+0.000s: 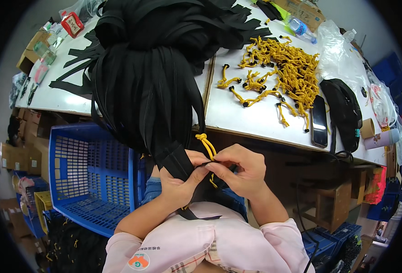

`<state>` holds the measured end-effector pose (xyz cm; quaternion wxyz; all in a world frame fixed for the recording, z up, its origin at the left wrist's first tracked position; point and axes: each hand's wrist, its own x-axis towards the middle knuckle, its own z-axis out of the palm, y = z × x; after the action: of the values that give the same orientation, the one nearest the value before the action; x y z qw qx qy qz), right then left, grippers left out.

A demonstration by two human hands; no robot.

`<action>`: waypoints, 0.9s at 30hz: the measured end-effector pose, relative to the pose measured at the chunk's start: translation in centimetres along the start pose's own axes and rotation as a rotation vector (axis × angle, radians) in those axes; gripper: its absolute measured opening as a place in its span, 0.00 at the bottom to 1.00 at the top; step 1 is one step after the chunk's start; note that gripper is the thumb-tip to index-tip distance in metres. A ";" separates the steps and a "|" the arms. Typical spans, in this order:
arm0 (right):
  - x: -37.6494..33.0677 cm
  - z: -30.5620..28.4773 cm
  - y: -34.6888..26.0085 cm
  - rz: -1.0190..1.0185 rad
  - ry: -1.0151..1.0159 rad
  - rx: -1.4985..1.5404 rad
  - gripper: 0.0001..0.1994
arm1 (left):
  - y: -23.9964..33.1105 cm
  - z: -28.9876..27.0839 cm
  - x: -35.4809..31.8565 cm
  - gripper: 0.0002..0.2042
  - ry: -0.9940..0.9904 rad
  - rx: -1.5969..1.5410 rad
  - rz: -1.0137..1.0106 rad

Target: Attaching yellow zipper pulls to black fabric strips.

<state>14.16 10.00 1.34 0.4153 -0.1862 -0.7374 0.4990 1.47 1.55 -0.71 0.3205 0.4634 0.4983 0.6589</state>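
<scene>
Two bare hands met just above the person's lap, below the table edge. The left hand [179,182] gripped a black strap [176,159] from a thick bundle, thumb pressed along its end. The right hand [242,170] pinched a yellow cord pull [207,144] between thumb and forefinger, right where the cord crossed the strap's end; the cord's knot stood up just above the fingers. Whether the cord had already passed through the strap was hard to tell, since the fingertips hid that spot. To do this well, it seemed wise to keep the strap end taut in the left hand and pinch the cord close to its tip.

To the left, beside the knees, sat a blue slatted plastic crate [89,173]. The bundle of black straps [151,68] hung down over the edge of the white table [251,120] and spread across it. Farther right lay a heap of yellow cord pulls [283,68] with black ends, then a dark phone [319,120] and a black pouch [344,107] just beside it.

At the table's far left stood a small red-and-white packet [72,23] near a brown cardboard box [31,52]. At the far right edge lay a clear plastic bottle [301,28] with a blue label, a crumpled clear plastic bag [342,50], and a brown roll of tape [368,128].
</scene>
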 end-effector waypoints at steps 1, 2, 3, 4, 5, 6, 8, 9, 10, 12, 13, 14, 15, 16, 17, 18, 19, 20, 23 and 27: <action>0.1 0.0 -0.1 -0.108 -0.006 -0.132 0.09 | 0.1 -0.1 -0.1 0.05 -0.016 0.013 -0.008; 0.2 0.1 0.0 -0.109 -0.008 -0.132 0.09 | 0.1 -0.1 -0.1 0.05 -0.014 0.013 -0.007; 0.3 0.2 0.0 -0.222 0.019 -0.206 0.09 | 0.2 -0.1 -0.1 0.04 -0.029 0.009 -0.020; 0.3 0.3 0.0 -0.335 0.046 -0.280 0.10 | 0.3 -0.1 -0.1 0.04 -0.044 0.006 -0.032; 0.2 0.2 0.0 -0.337 0.044 -0.281 0.10 | 0.4 -0.1 -0.2 0.04 -0.042 0.004 -0.031; 0.1 0.2 -0.1 -0.398 0.000 -0.370 0.10 | 0.6 -0.2 -0.2 0.04 -0.050 0.019 -0.047; 0.0 0.3 -0.1 -0.458 -0.045 -0.458 0.10 | 0.7 -0.3 -0.4 0.05 -0.057 0.035 -0.063; 0.2 0.5 -0.2 -0.462 -0.036 -0.428 0.10 | 0.7 -0.2 -0.6 0.06 -0.022 -0.009 -0.094; 0.2 0.6 -0.3 -0.465 -0.027 -0.397 0.10 | 0.8 -0.2 -0.8 0.07 0.012 -0.054 -0.126; -0.5 0.9 -0.3 -0.302 0.036 -0.328 0.09 | 1.6 -0.1 -0.6 0.08 0.061 -0.046 -0.155; -0.9 1.1 -0.2 -0.138 0.097 -0.257 0.09 | 1.8 -0.2 -0.4 0.08 0.110 -0.037 -0.185; -1.5 1.5 0.1 -0.139 0.094 -0.253 0.09 | 1.4 -0.3 -0.4 0.08 0.115 -0.033 -0.185; -2.2 1.9 0.5 -0.052 0.099 -0.111 0.08 | 0.9 -0.3 -0.5 0.09 0.067 -0.007 -0.071; -2.5 2.2 0.6 0.034 0.103 0.032 0.07 | 0.6 -0.3 -0.5 0.10 0.020 0.019 0.042; -2.5 2.5 0.6 0.018 0.139 0.046 0.04 | 0.7 -0.2 -0.4 0.10 0.019 0.018 0.042; -2.4 2.6 0.8 0.020 0.142 0.046 0.04 | 0.9 -0.2 -0.4 0.11 0.027 -0.038 -0.032; -2.3 2.7 1.1 0.032 0.135 0.198 0.04 | 1.1 -0.1 -0.3 0.12 0.035 -0.095 -0.106; -2.2 2.8 1.3 0.043 0.129 0.350 0.04 | 1.5 -0.1 -0.2 0.12 0.032 -0.095 -0.109; -2.2 2.2 1.1 0.352 0.025 0.768 0.03 | 1.8 -0.3 -0.1 0.12 0.074 -0.462 -0.424; -1.8 0.8 1.1 0.655 -0.160 1.019 0.03 | 1.7 -1.0 -0.2 0.12 -0.015 -0.534 -0.476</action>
<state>14.39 8.77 -0.57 0.2201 -0.1432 -0.3393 0.9033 0.68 0.56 0.76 0.5784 0.2391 0.4000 0.6695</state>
